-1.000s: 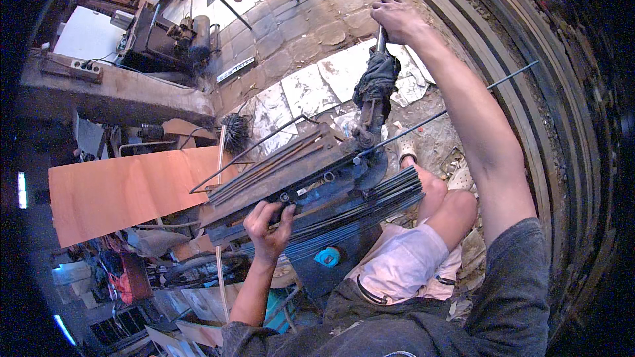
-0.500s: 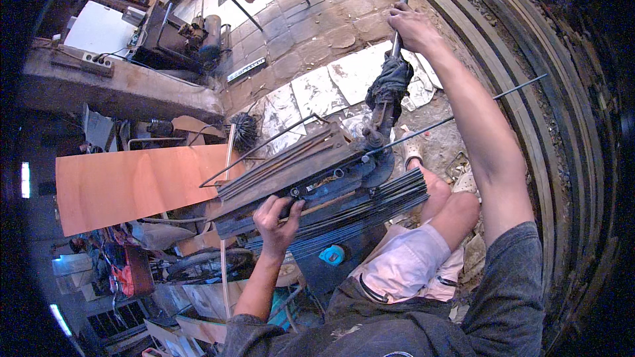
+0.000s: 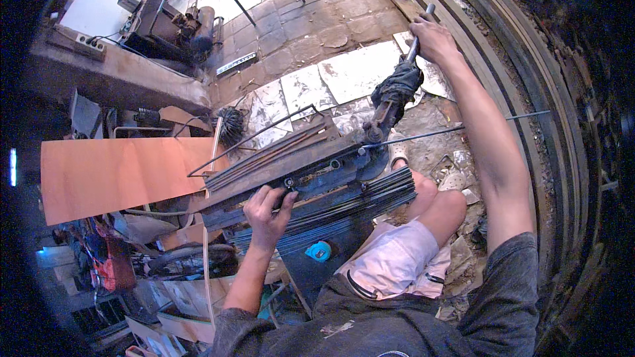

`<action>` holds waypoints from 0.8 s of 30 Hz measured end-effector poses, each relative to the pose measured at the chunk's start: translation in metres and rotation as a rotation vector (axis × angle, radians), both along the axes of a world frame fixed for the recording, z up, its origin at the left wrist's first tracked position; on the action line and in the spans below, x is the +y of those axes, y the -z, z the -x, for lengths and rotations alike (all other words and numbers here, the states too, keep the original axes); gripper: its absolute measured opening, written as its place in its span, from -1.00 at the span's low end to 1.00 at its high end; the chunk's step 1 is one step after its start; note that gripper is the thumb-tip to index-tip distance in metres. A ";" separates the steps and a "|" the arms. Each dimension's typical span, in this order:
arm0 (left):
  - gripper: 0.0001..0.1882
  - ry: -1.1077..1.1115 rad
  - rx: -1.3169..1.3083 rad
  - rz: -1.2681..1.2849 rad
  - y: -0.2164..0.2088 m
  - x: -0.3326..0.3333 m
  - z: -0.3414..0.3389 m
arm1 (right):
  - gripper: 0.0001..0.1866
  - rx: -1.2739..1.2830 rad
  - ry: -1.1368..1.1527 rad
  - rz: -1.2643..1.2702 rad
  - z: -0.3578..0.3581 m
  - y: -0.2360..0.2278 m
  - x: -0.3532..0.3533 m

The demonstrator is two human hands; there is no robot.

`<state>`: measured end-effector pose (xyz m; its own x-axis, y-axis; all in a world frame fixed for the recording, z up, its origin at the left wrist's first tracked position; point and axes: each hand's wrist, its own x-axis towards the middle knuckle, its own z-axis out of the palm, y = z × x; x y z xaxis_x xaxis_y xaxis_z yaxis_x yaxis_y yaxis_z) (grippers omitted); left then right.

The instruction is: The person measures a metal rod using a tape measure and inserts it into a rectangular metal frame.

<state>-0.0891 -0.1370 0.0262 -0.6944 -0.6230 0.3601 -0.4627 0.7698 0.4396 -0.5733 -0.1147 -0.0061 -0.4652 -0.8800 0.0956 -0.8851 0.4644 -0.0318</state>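
My right hand is wrapped round the long metal lever, its arm stretched far out. Dark cloth or plastic is bound round the lever's lower part, above a pivoting metal head on the bench. My left hand is closed at the bench's near edge, pinching a small dark knob-like piece; the fingers partly hide it. From beside the pivot a thin metal rod runs right, passing behind my right forearm. Several dark rods lie bundled along the near side of the metal bench.
A turquoise tape measure lies on a dark surface near my lap. An orange-brown board sticks out left. Stained white sheets cover part of the floor ahead. Long metal bars line the right side. A bent rod rises beyond the bench.
My right hand and the lever have swung a little right and toward me. The thin rod's outer end has swung nearer too. My left hand stays at the bench. The whole view has shifted slightly.
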 end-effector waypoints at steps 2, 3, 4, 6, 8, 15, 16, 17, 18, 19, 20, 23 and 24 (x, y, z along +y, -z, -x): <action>-0.80 0.015 0.030 0.028 0.003 -0.001 0.000 | -0.84 0.055 -0.054 0.046 0.006 0.003 0.007; -0.80 0.011 0.028 0.022 0.002 -0.001 0.001 | -0.84 0.066 -0.025 0.024 0.005 0.002 0.010; -0.80 0.007 0.026 0.015 -0.001 0.000 0.003 | -0.85 0.076 0.004 0.002 0.003 0.002 0.013; -0.81 -0.002 0.020 -0.001 0.000 0.000 0.001 | -0.86 0.049 0.056 -0.055 0.003 0.000 0.017; -0.81 0.002 0.030 -0.010 0.000 0.000 0.000 | -0.86 0.052 0.084 -0.058 0.002 -0.001 0.026; -0.80 0.004 0.069 -0.001 -0.004 0.001 -0.001 | -0.82 0.034 0.201 -0.109 -0.016 -0.014 0.063; -0.80 0.004 0.072 0.007 -0.003 0.002 -0.002 | -0.83 0.053 0.213 -0.088 -0.015 -0.010 0.066; -0.80 0.003 0.074 0.016 -0.001 0.002 -0.002 | -0.82 0.078 0.207 -0.096 -0.013 -0.010 0.071; -0.79 0.023 0.100 0.032 0.002 0.000 -0.001 | -0.81 0.097 0.208 -0.099 -0.011 -0.010 0.078; -0.79 0.024 0.102 0.039 0.001 0.000 0.000 | -0.81 0.117 0.206 -0.104 -0.007 -0.007 0.086; -0.79 0.024 0.103 0.046 0.001 0.000 0.002 | -0.77 0.094 0.222 -0.029 -0.002 -0.002 0.094; -0.78 0.007 0.105 -0.011 0.002 0.002 0.002 | -0.75 0.146 0.267 -0.174 0.004 0.001 0.110; -0.78 0.016 0.122 0.017 0.003 0.002 0.002 | -0.75 0.173 0.270 -0.154 -0.002 0.000 0.117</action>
